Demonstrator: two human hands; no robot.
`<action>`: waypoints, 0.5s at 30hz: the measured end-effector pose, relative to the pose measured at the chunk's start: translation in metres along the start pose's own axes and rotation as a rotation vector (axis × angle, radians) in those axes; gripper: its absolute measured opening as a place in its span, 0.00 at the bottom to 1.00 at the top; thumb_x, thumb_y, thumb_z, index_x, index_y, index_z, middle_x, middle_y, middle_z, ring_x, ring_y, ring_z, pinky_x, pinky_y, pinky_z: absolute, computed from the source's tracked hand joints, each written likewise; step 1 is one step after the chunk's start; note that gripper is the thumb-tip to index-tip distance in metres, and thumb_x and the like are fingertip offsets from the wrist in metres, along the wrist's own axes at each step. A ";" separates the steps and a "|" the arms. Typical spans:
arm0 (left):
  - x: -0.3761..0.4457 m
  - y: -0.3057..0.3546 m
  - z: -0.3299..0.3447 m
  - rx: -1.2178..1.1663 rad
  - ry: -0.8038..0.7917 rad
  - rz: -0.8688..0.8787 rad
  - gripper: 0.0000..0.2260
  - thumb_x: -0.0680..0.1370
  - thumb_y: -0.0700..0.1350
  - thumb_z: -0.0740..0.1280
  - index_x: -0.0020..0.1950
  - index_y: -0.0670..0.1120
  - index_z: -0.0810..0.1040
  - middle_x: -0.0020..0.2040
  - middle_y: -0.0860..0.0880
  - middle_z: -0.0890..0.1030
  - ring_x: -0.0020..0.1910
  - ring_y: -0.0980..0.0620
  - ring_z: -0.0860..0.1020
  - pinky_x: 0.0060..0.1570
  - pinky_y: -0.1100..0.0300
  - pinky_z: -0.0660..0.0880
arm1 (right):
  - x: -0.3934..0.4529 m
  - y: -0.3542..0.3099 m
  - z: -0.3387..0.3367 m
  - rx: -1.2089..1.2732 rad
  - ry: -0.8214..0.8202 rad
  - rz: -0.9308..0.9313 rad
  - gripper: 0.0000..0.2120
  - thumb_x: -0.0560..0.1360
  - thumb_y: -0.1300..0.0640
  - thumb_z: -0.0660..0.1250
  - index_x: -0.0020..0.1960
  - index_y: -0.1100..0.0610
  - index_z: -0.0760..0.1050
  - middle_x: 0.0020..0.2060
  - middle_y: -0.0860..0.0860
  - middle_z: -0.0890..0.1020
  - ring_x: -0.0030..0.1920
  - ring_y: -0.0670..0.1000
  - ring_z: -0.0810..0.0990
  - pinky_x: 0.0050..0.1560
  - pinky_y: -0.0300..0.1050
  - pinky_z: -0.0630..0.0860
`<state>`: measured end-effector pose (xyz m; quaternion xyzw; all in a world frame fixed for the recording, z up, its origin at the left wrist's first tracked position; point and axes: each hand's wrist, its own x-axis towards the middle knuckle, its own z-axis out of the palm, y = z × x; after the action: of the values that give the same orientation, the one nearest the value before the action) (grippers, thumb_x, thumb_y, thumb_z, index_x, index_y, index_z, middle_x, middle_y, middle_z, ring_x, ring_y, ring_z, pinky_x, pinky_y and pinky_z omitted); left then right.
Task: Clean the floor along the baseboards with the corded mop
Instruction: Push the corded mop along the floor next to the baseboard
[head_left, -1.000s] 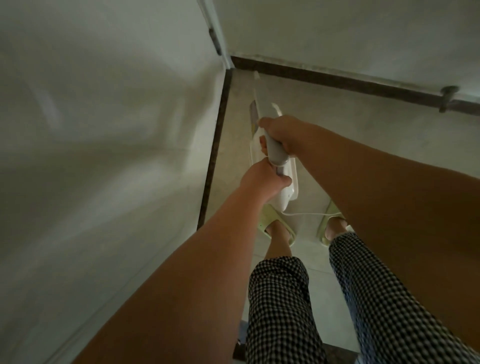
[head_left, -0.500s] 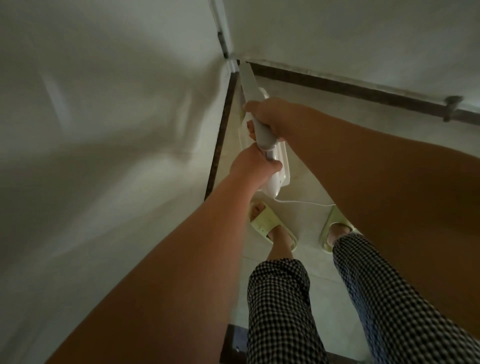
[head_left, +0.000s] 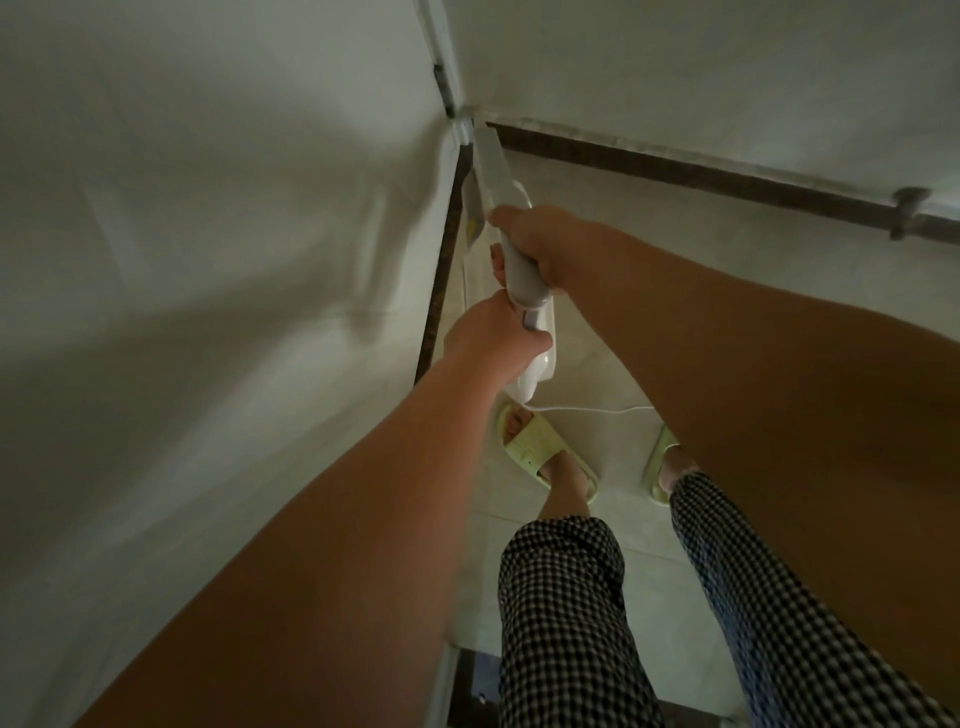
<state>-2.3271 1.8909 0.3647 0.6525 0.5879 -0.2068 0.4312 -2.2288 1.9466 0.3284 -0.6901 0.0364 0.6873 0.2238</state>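
Now both hands' fingers (head_left: 496, 260) wrap the mop (head_left: 524, 275) handle.

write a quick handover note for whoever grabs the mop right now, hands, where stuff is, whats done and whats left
Left hand: grips the low end of the mop handle.
Right hand: grips the handle just above it.
Mop: angled into the corner where the two dark baseboards meet; its head is not visible.
Cord: trails across the floor in front of the slippers; mind your feet.
Done: cannot tell from the floor.
Left: likely the back baseboard run to the right.
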 end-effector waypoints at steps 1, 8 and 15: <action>-0.001 0.001 0.000 -0.001 0.000 0.002 0.17 0.74 0.52 0.69 0.59 0.46 0.73 0.47 0.51 0.76 0.45 0.49 0.75 0.44 0.57 0.70 | 0.000 0.000 -0.001 -0.001 0.003 -0.001 0.11 0.78 0.51 0.64 0.45 0.59 0.70 0.29 0.51 0.74 0.27 0.47 0.72 0.29 0.40 0.74; -0.003 0.006 0.002 -0.019 -0.016 0.016 0.16 0.75 0.52 0.68 0.59 0.47 0.73 0.47 0.51 0.76 0.46 0.49 0.76 0.46 0.56 0.73 | -0.001 0.001 -0.008 -0.009 0.029 -0.001 0.12 0.77 0.49 0.66 0.47 0.59 0.72 0.29 0.51 0.76 0.26 0.47 0.74 0.27 0.37 0.75; -0.005 0.009 0.008 0.005 -0.019 0.029 0.14 0.75 0.53 0.68 0.55 0.48 0.71 0.46 0.51 0.76 0.44 0.49 0.75 0.43 0.57 0.70 | -0.004 0.004 -0.015 -0.003 0.041 0.013 0.13 0.77 0.49 0.67 0.43 0.59 0.72 0.29 0.51 0.76 0.27 0.47 0.74 0.31 0.41 0.75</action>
<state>-2.3179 1.8821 0.3669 0.6602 0.5737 -0.2082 0.4378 -2.2166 1.9369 0.3307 -0.7040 0.0442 0.6747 0.2174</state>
